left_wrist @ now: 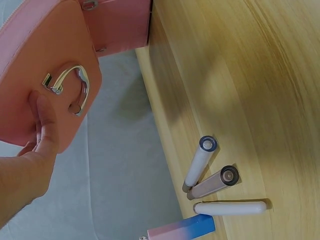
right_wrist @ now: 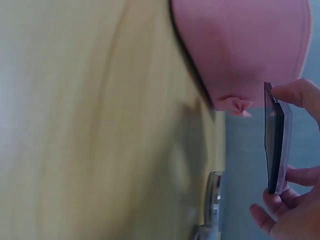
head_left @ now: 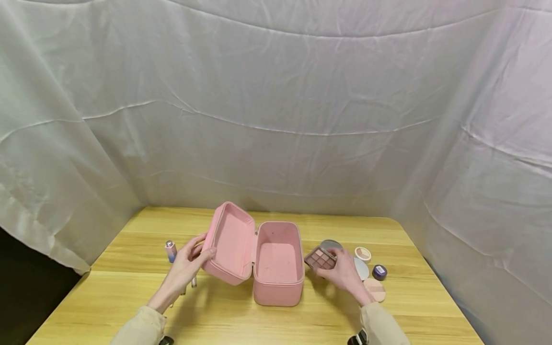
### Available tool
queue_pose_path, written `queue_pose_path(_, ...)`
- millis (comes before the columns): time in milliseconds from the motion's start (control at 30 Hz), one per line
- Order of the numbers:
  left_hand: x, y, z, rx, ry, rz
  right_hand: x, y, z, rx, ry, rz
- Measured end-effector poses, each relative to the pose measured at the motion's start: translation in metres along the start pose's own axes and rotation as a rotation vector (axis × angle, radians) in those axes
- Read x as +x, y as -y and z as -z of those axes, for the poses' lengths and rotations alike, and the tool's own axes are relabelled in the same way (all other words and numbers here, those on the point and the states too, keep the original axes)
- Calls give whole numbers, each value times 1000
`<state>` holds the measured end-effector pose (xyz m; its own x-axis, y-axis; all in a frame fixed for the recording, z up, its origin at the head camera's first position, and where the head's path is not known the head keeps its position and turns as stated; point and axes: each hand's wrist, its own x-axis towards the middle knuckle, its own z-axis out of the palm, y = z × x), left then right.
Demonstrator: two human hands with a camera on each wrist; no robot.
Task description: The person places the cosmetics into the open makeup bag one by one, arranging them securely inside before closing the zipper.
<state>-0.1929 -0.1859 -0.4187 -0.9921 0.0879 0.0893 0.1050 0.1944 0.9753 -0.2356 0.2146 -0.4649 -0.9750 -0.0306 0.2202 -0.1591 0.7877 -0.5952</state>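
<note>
"Head view?"
"Your left hand (head_left: 184,270) grips the open lid (head_left: 233,239) of a pink zippered case (head_left: 278,293); your right hand (head_left: 343,274) pinches a brown, square-panned makeup palette (head_left: 320,259) just right of it, the side wall (head_left: 301,254) between palette and interior. Nearby: round peach puff (head_left: 376,291), purple jar (head_left: 379,272)."
"Left wrist?"
"Slim white tube (left_wrist: 200,167), pink-and-blue tube (left_wrist: 185,228), apart from your hand."
"Right wrist?"
"Your thumb and fingers hold opposite palette edges."

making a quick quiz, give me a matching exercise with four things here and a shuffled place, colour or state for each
Things
1. eyeshadow palette
2. pink case
3. small round jar
4. pink-and-blue container

Clues
A. dark purple
B. on the table, left of the case
C. held in the right hand
D. lid open, gripped by the left hand

Pairs: 1-C, 2-D, 3-A, 4-B
</note>
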Motion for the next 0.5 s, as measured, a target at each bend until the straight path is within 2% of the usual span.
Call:
queue_pose_path(200, 0, 0, 0, 0, -3, 0, 10, 10, 11, 57, 24, 38)
queue_pose_path(367, 0, 0, 0, -1, -1, 7, 16, 17, 25, 19, 72, 32)
queue_pose_path(500, 0, 0, 0, 6, 3, 9, 22, 20, 36, 2, 75, 25)
